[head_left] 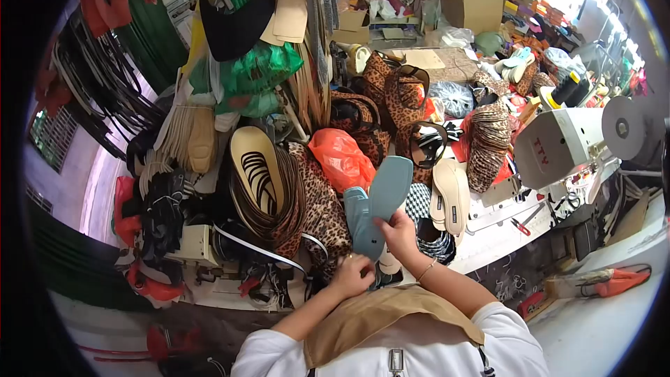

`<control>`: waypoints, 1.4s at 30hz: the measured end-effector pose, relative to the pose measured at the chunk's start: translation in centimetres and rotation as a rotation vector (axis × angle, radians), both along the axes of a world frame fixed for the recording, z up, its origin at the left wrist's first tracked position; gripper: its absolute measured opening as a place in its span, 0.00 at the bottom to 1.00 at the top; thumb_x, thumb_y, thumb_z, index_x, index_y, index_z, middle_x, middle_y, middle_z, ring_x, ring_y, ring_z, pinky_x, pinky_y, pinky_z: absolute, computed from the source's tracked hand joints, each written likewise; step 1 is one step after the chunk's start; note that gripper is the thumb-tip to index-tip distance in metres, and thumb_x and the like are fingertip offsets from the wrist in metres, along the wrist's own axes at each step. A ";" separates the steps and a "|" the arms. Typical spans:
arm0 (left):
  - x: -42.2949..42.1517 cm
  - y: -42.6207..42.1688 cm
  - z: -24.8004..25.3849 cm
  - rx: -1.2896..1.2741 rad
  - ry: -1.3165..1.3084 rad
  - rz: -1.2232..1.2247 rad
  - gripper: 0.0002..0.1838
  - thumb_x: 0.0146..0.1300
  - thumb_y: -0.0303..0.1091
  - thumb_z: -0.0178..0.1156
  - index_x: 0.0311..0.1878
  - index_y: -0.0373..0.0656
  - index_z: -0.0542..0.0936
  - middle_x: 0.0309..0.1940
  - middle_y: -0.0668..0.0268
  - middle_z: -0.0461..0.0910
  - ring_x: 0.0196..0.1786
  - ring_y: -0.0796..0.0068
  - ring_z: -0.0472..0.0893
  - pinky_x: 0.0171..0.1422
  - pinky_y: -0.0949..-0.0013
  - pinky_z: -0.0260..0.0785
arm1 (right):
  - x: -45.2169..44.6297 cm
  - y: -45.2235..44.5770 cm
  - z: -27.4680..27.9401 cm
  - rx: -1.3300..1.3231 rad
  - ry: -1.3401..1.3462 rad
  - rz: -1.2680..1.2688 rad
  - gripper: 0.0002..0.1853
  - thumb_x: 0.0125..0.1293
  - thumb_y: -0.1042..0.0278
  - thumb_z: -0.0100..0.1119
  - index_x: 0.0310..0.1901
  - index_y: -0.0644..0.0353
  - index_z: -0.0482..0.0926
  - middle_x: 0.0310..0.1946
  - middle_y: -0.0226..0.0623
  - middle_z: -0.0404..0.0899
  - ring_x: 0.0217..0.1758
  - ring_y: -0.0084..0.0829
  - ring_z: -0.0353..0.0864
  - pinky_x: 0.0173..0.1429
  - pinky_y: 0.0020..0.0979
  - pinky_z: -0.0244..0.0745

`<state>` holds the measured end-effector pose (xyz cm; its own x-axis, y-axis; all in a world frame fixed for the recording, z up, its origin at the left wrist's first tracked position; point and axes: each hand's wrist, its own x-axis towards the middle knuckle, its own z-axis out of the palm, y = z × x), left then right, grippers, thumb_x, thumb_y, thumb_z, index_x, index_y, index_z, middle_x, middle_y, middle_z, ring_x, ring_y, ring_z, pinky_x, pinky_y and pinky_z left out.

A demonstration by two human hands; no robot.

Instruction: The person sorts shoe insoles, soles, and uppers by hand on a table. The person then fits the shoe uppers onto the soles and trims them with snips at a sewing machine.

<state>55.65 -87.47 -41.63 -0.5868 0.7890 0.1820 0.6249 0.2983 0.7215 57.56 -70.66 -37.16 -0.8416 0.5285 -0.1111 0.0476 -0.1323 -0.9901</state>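
Grips a blue insole [391, 188] in front of the body, at the near side of the white worktable [488, 239], with the right hand [399, 241] closed on the right edge, thumb laid over the face. Tilts it steeply, long axis from lower left to upper right, with the broad, blunt end up and away from the body and the narrower part down toward the left hand [354, 276]. Turns a flat face to the camera. Merges at the bottom with similar blue, making the lower outline hard to tell. Curls the left hand loosely, fingers partly bent, just beside that lower end; cannot tell whether touching or pinching anything. Has light blue pieces [356, 213] close on the insole's left, a red plastic bag [342, 159] beyond them, leopard-print fabric [322, 202] farther left. Has houndstooth material [420, 201] near on the right, then beige insoles [455, 192], upright in view, with red-handled snips [520, 227] well apart on the worktable.
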 end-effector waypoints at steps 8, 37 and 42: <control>-0.4 0.6 3.8 0.326 -0.055 0.241 0.02 0.53 0.23 0.58 0.31 0.40 0.77 0.24 0.64 0.71 0.23 0.70 0.72 0.28 0.71 0.65 | 3.3 -1.8 -0.9 0.360 -0.394 0.600 0.18 0.62 0.54 0.54 0.36 0.66 0.77 0.24 0.51 0.78 0.27 0.45 0.79 0.35 0.42 0.72; -2.9 5.4 4.1 0.419 -0.204 -0.111 0.77 0.29 0.36 0.80 0.71 0.46 0.25 0.67 0.56 0.55 0.68 0.62 0.59 0.71 0.60 0.52 | 5.0 3.8 2.4 0.059 0.247 0.052 0.27 0.60 0.73 0.53 0.61 0.64 0.58 0.52 0.35 0.68 0.50 0.26 0.69 0.55 0.28 0.65; -2.4 3.8 -2.2 0.262 -0.611 -0.009 0.63 0.31 0.41 0.80 0.69 0.38 0.50 0.63 0.56 0.64 0.65 0.66 0.64 0.70 0.63 0.55 | 5.2 3.5 -4.4 -0.207 0.088 0.121 0.28 0.64 0.73 0.52 0.64 0.62 0.55 0.55 0.36 0.67 0.56 0.28 0.68 0.58 0.27 0.63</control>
<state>53.25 -83.63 -43.86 -0.6391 0.7691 0.0051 0.0820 0.0616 0.9947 62.71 -67.16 -41.60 -0.9087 0.3967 -0.1304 -0.0093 -0.3314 -0.9435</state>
